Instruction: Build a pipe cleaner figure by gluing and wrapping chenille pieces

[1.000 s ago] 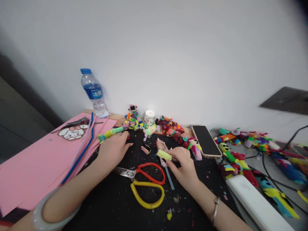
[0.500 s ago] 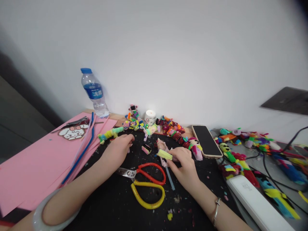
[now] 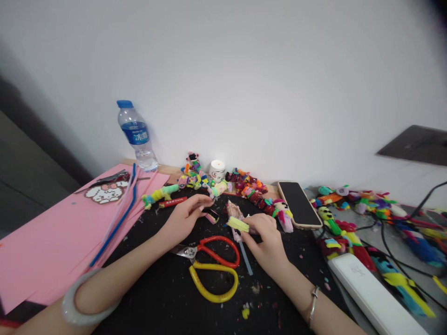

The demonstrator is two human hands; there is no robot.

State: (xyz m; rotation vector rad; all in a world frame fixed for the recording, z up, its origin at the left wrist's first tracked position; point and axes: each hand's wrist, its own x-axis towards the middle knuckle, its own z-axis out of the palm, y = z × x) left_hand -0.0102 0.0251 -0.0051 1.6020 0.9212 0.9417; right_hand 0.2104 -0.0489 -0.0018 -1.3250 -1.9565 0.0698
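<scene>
In my right hand (image 3: 265,239), thumb and fingers pinch a short pale-yellow fuzzy bundle (image 3: 238,224), which looks like pipe cleaner. Behind it lies a crumpled pinkish wrapper (image 3: 234,210), and a translucent bluish stick (image 3: 246,258) extends toward me below. My left hand (image 3: 185,216) is at a small pink-and-black piece (image 3: 211,216), its fingers stretched out and apart from the thumb; whether they touch it I cannot tell. Between my forearms rest scissors (image 3: 213,267) with one red and one yellow handle, their blade tips hidden under my left arm.
Fuzzy colourful figures (image 3: 256,195) line the back, near a small white cup (image 3: 217,170). A phone (image 3: 299,204), white power bank (image 3: 373,295) and cables lie right. At left are pink sheets (image 3: 49,237), a blue pipe cleaner (image 3: 117,223), a water bottle (image 3: 135,135) and a red tube (image 3: 172,202).
My left hand has moved right to the pink-and-black piece, and its fingers have spread. The red tube behind it now shows more. My right hand keeps the yellow bundle almost in place.
</scene>
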